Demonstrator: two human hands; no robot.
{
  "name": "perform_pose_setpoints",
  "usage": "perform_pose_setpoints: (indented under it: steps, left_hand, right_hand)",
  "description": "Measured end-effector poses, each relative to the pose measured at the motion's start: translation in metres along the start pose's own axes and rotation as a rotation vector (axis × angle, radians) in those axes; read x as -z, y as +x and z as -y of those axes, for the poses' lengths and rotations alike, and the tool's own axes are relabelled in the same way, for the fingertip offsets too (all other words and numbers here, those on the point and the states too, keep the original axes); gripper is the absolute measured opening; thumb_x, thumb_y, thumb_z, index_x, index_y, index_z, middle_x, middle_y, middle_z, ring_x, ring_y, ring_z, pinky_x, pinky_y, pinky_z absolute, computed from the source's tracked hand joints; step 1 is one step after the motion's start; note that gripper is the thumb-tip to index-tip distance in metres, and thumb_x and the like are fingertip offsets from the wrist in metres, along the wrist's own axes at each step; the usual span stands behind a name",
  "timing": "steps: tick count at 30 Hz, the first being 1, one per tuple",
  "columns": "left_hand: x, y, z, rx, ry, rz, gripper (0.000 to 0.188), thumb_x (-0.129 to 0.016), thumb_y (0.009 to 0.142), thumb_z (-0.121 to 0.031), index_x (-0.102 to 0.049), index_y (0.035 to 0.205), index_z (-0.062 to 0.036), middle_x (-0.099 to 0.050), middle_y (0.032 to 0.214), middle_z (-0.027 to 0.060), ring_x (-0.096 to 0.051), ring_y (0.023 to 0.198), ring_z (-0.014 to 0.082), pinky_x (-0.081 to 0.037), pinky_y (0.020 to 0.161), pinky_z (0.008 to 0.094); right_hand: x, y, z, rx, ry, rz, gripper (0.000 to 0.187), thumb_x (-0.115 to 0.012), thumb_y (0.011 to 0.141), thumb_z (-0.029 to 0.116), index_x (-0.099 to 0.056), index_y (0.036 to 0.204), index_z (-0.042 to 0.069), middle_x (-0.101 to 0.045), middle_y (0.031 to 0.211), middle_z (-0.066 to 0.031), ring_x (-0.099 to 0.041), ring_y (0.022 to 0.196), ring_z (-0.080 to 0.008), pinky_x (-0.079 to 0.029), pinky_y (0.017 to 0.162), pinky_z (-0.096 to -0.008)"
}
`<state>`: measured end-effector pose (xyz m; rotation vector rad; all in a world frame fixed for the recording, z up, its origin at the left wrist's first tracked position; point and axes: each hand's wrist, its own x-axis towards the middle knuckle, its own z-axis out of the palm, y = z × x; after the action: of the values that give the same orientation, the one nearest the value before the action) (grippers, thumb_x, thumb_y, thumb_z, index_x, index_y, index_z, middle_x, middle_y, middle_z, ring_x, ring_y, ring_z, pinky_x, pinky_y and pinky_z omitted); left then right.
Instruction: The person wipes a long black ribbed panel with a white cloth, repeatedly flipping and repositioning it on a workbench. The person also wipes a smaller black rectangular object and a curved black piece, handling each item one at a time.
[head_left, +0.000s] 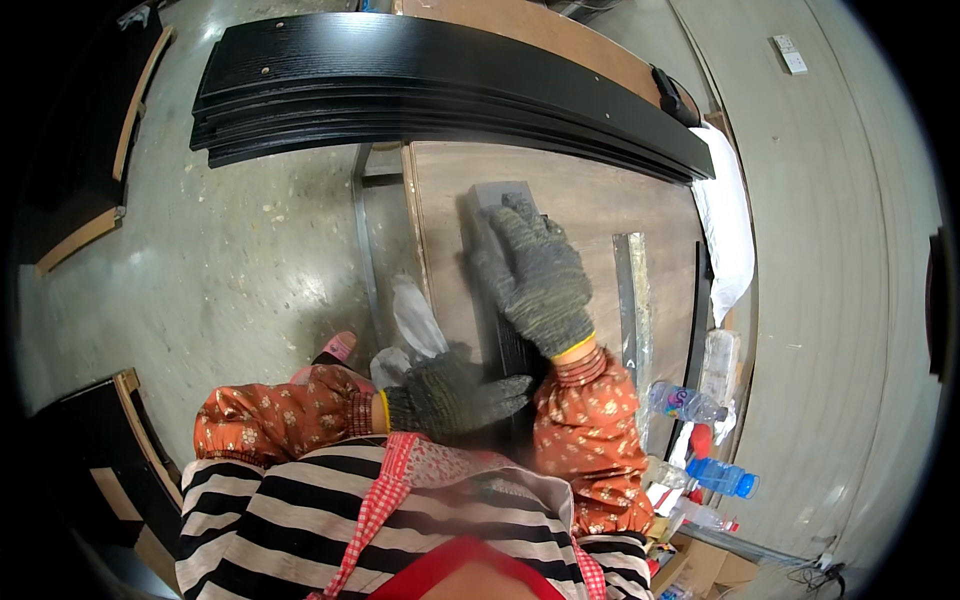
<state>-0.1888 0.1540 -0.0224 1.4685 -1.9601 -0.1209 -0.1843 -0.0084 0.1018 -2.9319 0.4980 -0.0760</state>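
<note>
A long, narrow board point(487, 198), grey at its far end and dark with wood grain nearer me, lies lengthwise on the wooden worktable. My right hand point(538, 270), in a grey knitted glove, reaches over its far part. The thumb lies along the left edge and the fingers bend over the top. Close to my body, my left hand point(455, 393), gloved the same way, extends its fingers rightward across the near part of the board. That hand is slightly blurred, and my hands and right sleeve hide much of the board.
Stacked black boards point(420, 75) span the far side of the worktable point(580, 190). A metal-coloured strip point(632, 300) and a thin black strip point(697, 340) lie to the right. Plastic bottles point(685, 403) crowd the right edge. White sheeting point(415, 318) hangs at the left edge.
</note>
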Motion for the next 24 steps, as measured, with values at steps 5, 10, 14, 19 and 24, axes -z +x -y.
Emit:
perform_pose_setpoints:
  steps: [5, 10, 14, 19, 24]
  left_hand:
    - [-0.002, 0.002, 0.001, -0.044, 0.061, -0.095, 0.045, -0.052, 0.089, -0.025, -0.058, 0.134, -0.0220, -0.061, 0.089, 0.0072, -0.054, 0.049, 0.0221, -0.041, 0.048, 0.0406]
    - [0.002, 0.000, 0.007, -0.098, 0.101, -0.049, 0.050, -0.052, 0.087, -0.018, -0.057, 0.136, -0.0231, -0.063, 0.132, -0.0028, -0.051, 0.050, 0.0177, -0.041, 0.052, 0.0368]
    - [-0.002, -0.004, 0.006, -0.063, 0.035, -0.075, 0.048, -0.053, 0.086, -0.020, -0.060, 0.133, -0.0255, -0.068, 0.118, 0.0036, -0.050, 0.049, 0.0201, -0.040, 0.050, 0.0378]
    - [-0.004, -0.001, 0.000, 0.010, 0.051, -0.132, 0.047, -0.058, 0.084, -0.022, -0.064, 0.129, -0.0299, -0.071, 0.083, 0.0084, -0.050, 0.048, 0.0226, -0.038, 0.044, 0.0398]
    - [0.004, -0.001, -0.007, 0.183, 0.016, -0.080, 0.048, -0.062, 0.080, -0.027, -0.065, 0.128, -0.0287, -0.064, 0.066, 0.0095, -0.052, 0.048, 0.0246, -0.039, 0.041, 0.0400]
  right_hand:
    - [0.009, -0.012, -0.059, -0.106, -0.111, -0.114, 0.046, -0.060, 0.090, 0.037, -0.058, 0.130, 0.014, -0.057, 0.131, -0.0159, -0.057, 0.112, -0.0410, -0.046, 0.096, -0.0497]
    - [0.012, -0.006, 0.007, 0.041, -0.120, 0.030, 0.042, -0.060, 0.089, 0.032, -0.059, 0.128, 0.016, -0.060, 0.128, -0.0164, -0.057, 0.116, -0.0365, -0.045, 0.098, -0.0492]
    - [0.022, 0.009, -0.041, -0.124, -0.037, -0.019, 0.040, -0.059, 0.089, 0.029, -0.060, 0.127, 0.015, -0.061, 0.126, -0.0133, -0.058, 0.113, -0.0362, -0.046, 0.098, -0.0470]
    - [0.025, -0.004, -0.046, -0.082, -0.355, -0.091, 0.039, -0.066, 0.085, 0.027, -0.064, 0.121, 0.014, -0.066, 0.119, -0.0116, -0.060, 0.109, -0.0374, -0.047, 0.096, -0.0462]
    - [0.036, 0.006, -0.016, -0.147, -0.356, -0.062, 0.039, -0.069, 0.086, 0.030, -0.066, 0.120, 0.013, -0.065, 0.120, -0.0133, -0.059, 0.111, -0.0378, -0.045, 0.099, -0.0445]
